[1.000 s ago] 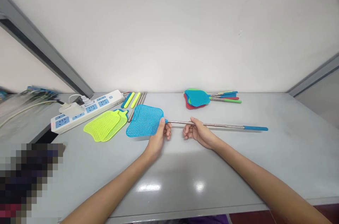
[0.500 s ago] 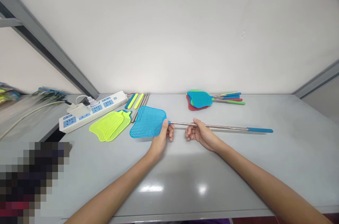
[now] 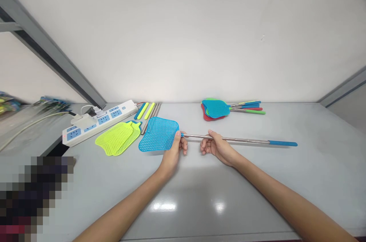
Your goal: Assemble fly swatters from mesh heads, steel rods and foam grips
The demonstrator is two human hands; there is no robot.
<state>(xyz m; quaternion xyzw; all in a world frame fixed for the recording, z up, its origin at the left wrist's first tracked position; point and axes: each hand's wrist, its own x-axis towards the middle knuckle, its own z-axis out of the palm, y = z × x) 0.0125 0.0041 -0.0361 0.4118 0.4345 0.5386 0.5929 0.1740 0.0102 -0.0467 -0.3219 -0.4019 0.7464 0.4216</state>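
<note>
Plainly, a white wall (image 3: 177, 43) backs the table (image 3: 197, 188), both hands' fingers (image 3: 177, 137) (image 3: 214, 136) gripping a swatter (image 3: 159, 134).

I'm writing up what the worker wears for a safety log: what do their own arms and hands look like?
The left hand and right hand are ungloved. The left forearm and right forearm are bare, with no sleeves in view. No watch, bracelet, ring or marking shows, though some fingers are partly hidden.

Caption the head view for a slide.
Blue fly swatter held two-handed: left hand at its mesh head, right hand on its metal rod.
</note>
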